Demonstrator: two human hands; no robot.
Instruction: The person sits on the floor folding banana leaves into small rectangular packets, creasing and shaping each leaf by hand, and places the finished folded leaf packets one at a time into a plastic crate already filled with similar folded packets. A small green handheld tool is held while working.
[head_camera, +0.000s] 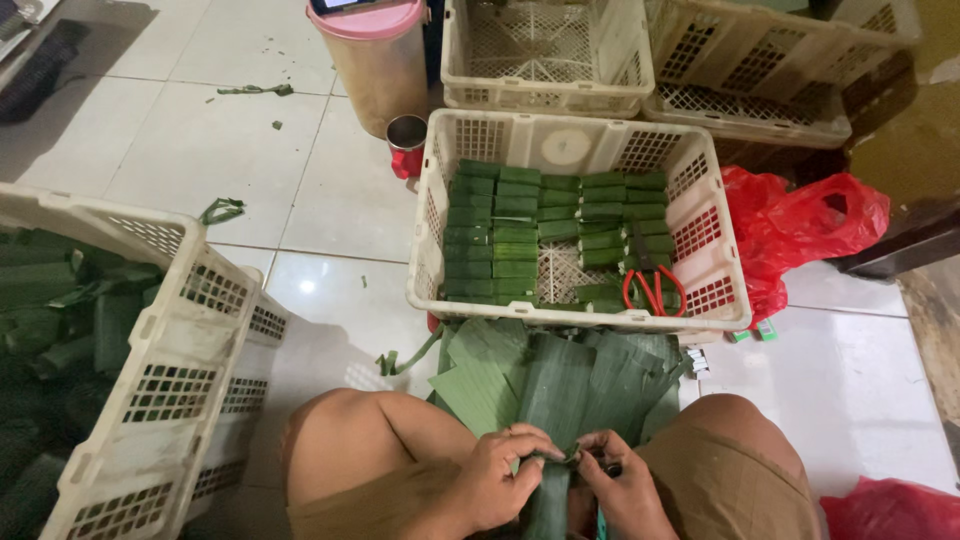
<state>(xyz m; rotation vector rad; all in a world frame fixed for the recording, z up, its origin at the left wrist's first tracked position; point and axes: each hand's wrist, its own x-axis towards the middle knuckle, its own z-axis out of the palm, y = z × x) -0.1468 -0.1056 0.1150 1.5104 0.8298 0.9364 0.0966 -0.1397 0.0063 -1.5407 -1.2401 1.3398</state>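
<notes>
White tiled floor (200, 150) under me; my left hand (500, 480) and right hand (615, 485) both pinching folded banana leaf wrap (548, 500) over lap; leaf stack (560, 370) just ahead; white crate (720, 260) beyond holding green parcels (520, 230).

home food-prep floor | white tiles (200, 150) | plastic crates (580, 140) | banana-leaf parcels (515, 230)

White crate (577, 318) blocks straight ahead, another crate (175, 345) crowds left; bare floor tiles (840, 390) lie open right.
</notes>
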